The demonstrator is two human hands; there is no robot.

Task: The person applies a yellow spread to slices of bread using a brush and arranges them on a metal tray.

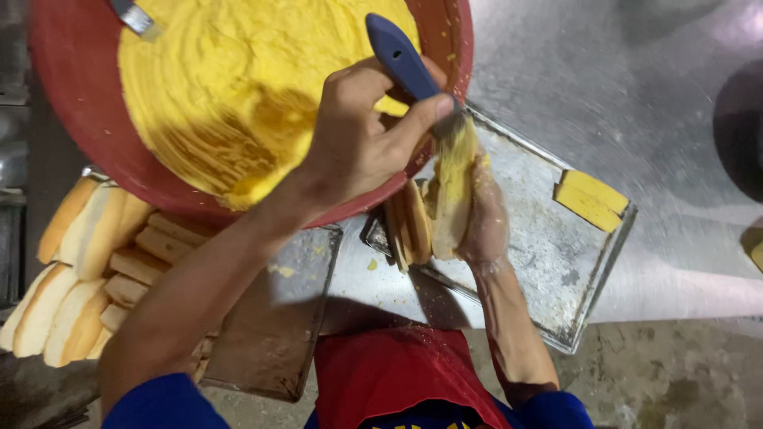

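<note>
Hands first, in the single head view: the left hand (358, 139) is closed tight round the blue handle of a spreader (400, 56), thumb and forefinger pinching low near the blade. The right hand (485, 218) is cupped round a split bun (451, 199) and holds it upright on its edge, fingers wrapped behind it. The two hands are close together, meeting at the bun just over the near corner of a metal tray (548, 238). The spreader's blade is blurred, but it lies against the bun's cut face, which is already coated yellow.

Judging from this, the step in hand is the coating of that bun with the yellow paste (230, 79), which fills a wide red bowl (56, 95) just behind the left hand. A second metal utensil (135, 17) rests in the paste at the bowl's far side.

A few more buns (409, 222) stand on edge at the tray's near end, touching the held one. Two coated pieces (590, 200) lie side by side at its far corner, well apart from the hands. A heap of plain buns (87, 262) sits to the left, below the bowl, beside a darker tray (270, 334), all on a steel tabletop (636, 95).

Any next stroke would call for a steady grip on the bun and the blade kept flat against the crumb.
</note>
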